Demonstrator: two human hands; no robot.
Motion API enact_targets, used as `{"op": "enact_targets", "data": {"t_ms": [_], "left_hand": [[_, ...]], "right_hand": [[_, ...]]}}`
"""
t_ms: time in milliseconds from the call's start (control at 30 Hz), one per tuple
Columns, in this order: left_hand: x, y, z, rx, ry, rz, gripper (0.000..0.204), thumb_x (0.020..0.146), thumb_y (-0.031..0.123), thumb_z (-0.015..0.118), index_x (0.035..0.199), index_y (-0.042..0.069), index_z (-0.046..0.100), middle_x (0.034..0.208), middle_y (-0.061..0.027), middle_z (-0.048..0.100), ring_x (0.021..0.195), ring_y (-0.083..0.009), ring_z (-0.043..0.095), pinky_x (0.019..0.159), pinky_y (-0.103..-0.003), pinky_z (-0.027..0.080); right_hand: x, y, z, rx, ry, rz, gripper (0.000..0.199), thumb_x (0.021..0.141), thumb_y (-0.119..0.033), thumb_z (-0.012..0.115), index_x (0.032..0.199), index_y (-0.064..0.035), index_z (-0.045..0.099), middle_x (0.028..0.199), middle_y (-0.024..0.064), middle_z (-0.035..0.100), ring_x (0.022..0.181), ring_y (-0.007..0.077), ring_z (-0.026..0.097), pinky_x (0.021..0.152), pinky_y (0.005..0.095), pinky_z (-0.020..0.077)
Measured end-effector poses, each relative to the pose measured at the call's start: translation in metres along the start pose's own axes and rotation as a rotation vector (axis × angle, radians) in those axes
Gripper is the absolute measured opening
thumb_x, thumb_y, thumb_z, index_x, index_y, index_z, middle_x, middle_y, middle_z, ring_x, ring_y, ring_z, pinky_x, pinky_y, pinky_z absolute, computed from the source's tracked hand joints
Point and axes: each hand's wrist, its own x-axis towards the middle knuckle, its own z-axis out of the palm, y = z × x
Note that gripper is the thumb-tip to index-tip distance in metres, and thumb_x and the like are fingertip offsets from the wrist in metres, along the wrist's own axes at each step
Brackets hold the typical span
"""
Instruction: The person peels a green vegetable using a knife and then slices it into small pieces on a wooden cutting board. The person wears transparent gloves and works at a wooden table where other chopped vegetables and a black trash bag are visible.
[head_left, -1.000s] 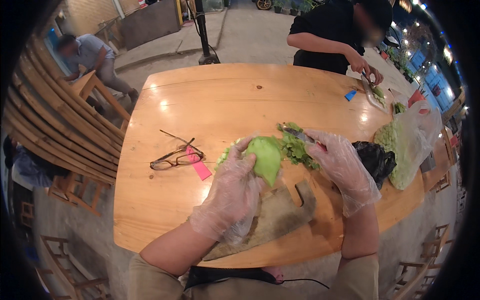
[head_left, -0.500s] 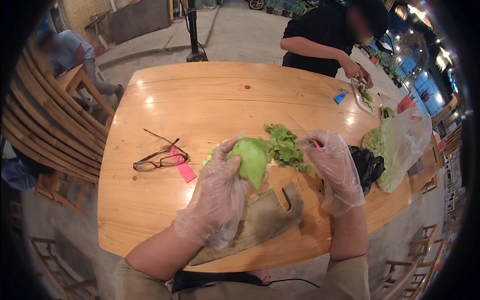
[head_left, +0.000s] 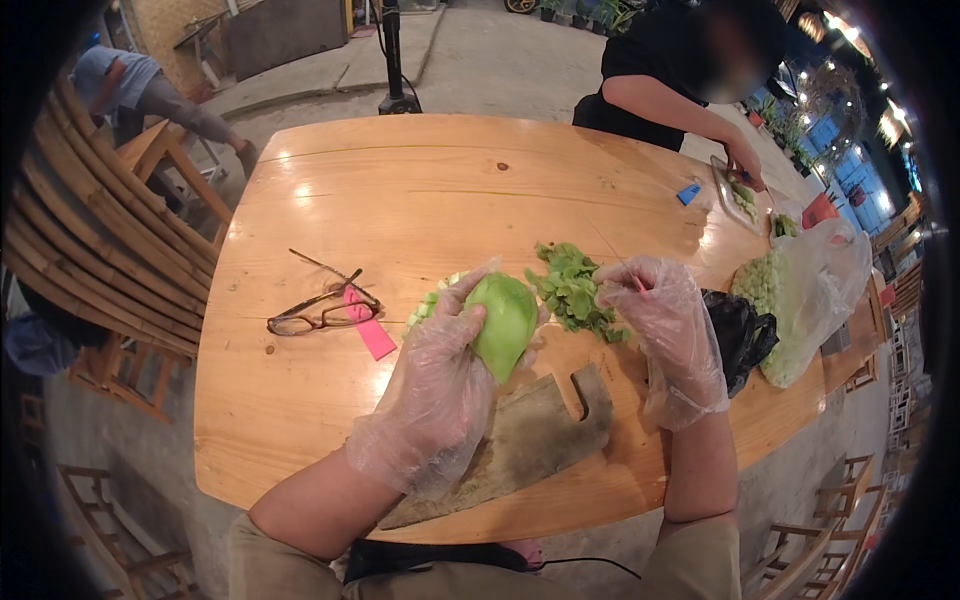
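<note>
Two gloved hands enter from the lower edge, both in loose clear plastic gloves. Your left hand is raised off the desk, forearm angled up and to the right, fingers curled around the left side of a pale green round vegetable; the grasp is closed on it, thumb toward the top. The vegetable sits above the far end of a worn wooden cutting board, which lies on the desk's near edge. Your right hand is held upright, forearm nearly vertical, fingers bent and pinched near the top; something thin seems to run up from the fingertips, but you cannot tell what it is or whether it is gripped. A heap of leafy greens lies on the desk between the two hands, just beside the vegetable. Spectacles and a pink strip lie to the left, well apart. A black bag sits just right of your right hand.
</note>
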Motion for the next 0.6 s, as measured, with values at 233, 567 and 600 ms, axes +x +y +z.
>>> {"op": "enact_targets", "data": {"t_ms": [233, 567, 600], "left_hand": [[0.001, -0.004, -0.003, 0.014, 0.018, 0.021, 0.045, 0.099, 0.021, 0.056, 0.140, 0.008, 0.043, 0.134, -0.0181, 0.053, 0.126, -0.0377, 0.053, 0.087, -0.045, 0.058], [0.003, -0.003, -0.011, -0.177, -0.046, -0.057, 0.040, 0.104, 0.028, 0.049, 0.137, 0.006, 0.047, 0.136, -0.0190, 0.052, 0.127, -0.0365, 0.053, 0.083, -0.039, 0.058], [0.004, -0.004, -0.010, -0.180, -0.035, -0.056, 0.039, 0.104, 0.029, 0.048, 0.137, 0.006, 0.048, 0.136, -0.0192, 0.053, 0.127, -0.0361, 0.053, 0.082, -0.038, 0.058]], "right_hand": [[-0.001, 0.004, 0.004, -0.087, 0.119, -0.154, 0.019, 0.089, -0.014, 0.066, 0.087, 0.0048, 0.069, 0.067, 0.0035, 0.057, 0.064, 0.0100, 0.049, 0.058, 0.0290, 0.0420], [-0.010, -0.018, 0.012, -0.309, 0.075, -0.030, 0.028, 0.091, -0.014, 0.062, 0.115, 0.0011, 0.064, 0.081, 0.0123, 0.063, 0.075, 0.0157, 0.057, 0.069, 0.0314, 0.0472], [-0.010, -0.019, 0.010, -0.281, 0.041, -0.022, 0.029, 0.091, -0.014, 0.061, 0.117, 0.0005, 0.064, 0.083, 0.0132, 0.064, 0.076, 0.0170, 0.058, 0.070, 0.0314, 0.0477]]}}
